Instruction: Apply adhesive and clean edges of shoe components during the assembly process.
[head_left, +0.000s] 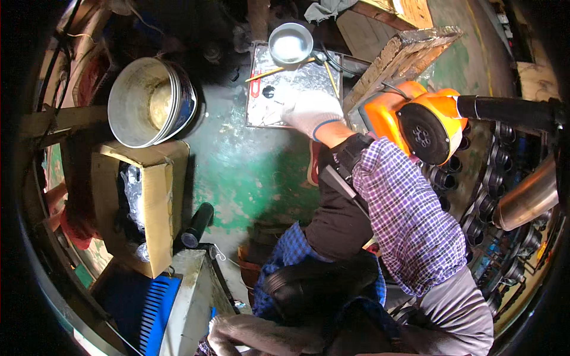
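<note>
My right hand, in a white knitted glove, reaches over a pale, brightly lit board near the floor. Glare washes out its fingertips, so I cannot tell what they touch. Around it lie a red, narrow looped piece, a small dark round thing and two thin yellowish sticks, one flat and one slanted. A round grey bowl stands at the board's far edge. My left hand, gloved and in shadow, lies low near my lap; its fingers are hard to make out.
An orange machine with a black round cover and hose stands right of my arm. To the left are a white bucket, an open cardboard box and a black cylinder. Several dark round parts fill racks at far right.
</note>
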Tool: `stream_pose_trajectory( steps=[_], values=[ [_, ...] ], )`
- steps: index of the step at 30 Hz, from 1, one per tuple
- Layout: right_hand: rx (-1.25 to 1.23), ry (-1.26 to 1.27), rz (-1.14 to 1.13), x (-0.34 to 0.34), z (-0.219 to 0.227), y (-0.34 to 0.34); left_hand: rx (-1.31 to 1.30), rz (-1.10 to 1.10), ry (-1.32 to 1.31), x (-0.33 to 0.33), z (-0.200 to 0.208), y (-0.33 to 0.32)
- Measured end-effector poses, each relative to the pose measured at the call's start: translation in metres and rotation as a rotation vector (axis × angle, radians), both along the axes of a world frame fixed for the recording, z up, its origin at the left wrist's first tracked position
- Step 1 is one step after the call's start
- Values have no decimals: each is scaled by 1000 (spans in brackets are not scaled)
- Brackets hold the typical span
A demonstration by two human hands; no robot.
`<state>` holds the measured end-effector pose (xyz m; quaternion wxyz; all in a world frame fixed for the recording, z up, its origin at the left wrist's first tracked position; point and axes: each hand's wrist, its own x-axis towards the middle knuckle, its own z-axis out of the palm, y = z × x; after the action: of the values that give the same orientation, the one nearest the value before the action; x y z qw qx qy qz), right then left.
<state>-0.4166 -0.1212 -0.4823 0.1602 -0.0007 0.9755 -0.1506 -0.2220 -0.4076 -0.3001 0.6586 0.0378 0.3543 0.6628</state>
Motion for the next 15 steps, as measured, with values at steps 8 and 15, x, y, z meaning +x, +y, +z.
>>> stream_pose_trajectory(
  steps=[8,15],
  values=[
    [-139,102,-143,7,-29,-5,-123,39,181,-19,-8,-7],
    [-755,-10,-136,6,-3,21,-481,271,706,-55,-12,-4]
  ],
)
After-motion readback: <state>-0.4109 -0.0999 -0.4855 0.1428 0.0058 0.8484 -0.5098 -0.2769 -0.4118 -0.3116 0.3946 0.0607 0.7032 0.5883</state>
